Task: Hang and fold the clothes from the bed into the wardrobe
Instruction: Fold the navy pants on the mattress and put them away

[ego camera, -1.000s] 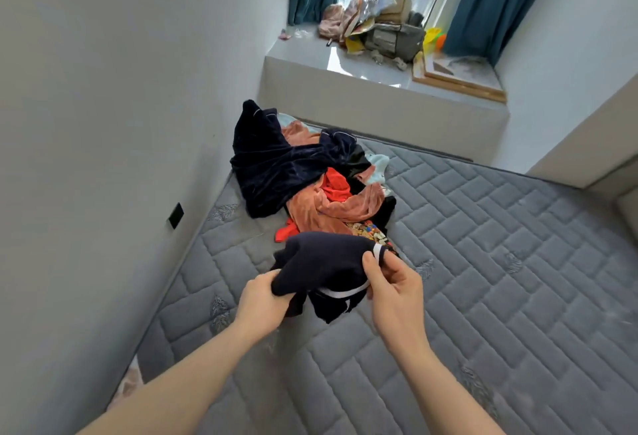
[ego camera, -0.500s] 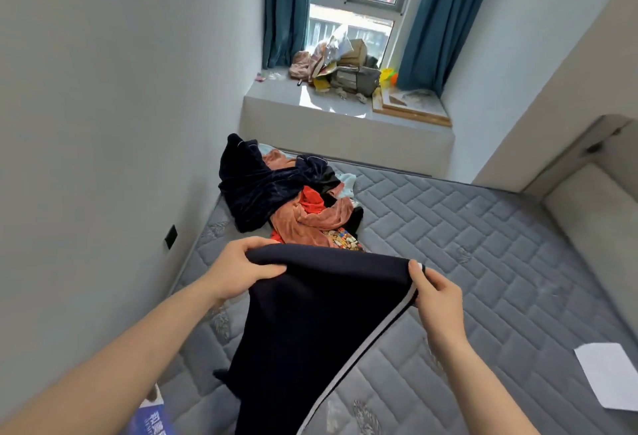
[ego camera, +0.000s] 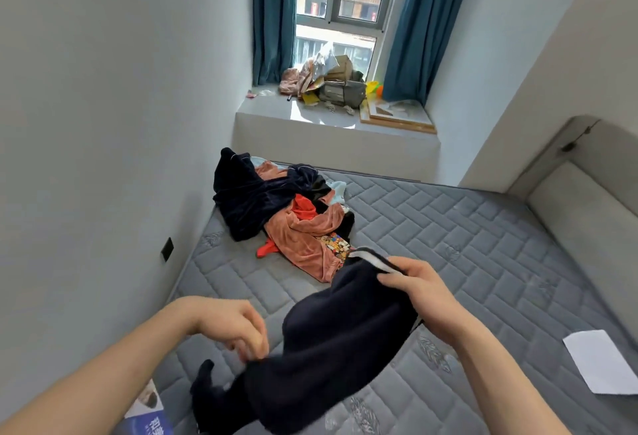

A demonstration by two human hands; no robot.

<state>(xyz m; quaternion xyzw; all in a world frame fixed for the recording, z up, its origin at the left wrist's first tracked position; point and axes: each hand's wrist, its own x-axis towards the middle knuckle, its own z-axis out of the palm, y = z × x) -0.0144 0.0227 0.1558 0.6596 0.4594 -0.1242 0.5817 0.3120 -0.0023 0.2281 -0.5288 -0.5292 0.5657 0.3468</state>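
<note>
A dark navy garment with a white side stripe (ego camera: 331, 348) hangs bunched between my hands above the grey quilted mattress (ego camera: 466, 244). My right hand (ego camera: 417, 291) grips its upper edge near the stripe. My left hand (ego camera: 238, 329) is blurred, fingers curled at the garment's lower left edge; whether it pinches the cloth is unclear. Behind them lies a pile of clothes (ego camera: 286, 213): a dark velvet piece, an orange-pink one, a red one and a patterned one.
A grey wall runs along the left with a black socket (ego camera: 167, 249). A window ledge (ego camera: 310, 120) holds clutter and a wooden frame. A padded headboard (ego camera: 583, 206) stands at right. A white paper (ego camera: 604, 360) lies on the mattress; a blue booklet (ego camera: 148, 414) sits bottom left.
The garment was stretched flat between both hands; now it is bunched. My right hand rose and moved toward the pile, my left hand dropped lower. The camera tilted up.
</note>
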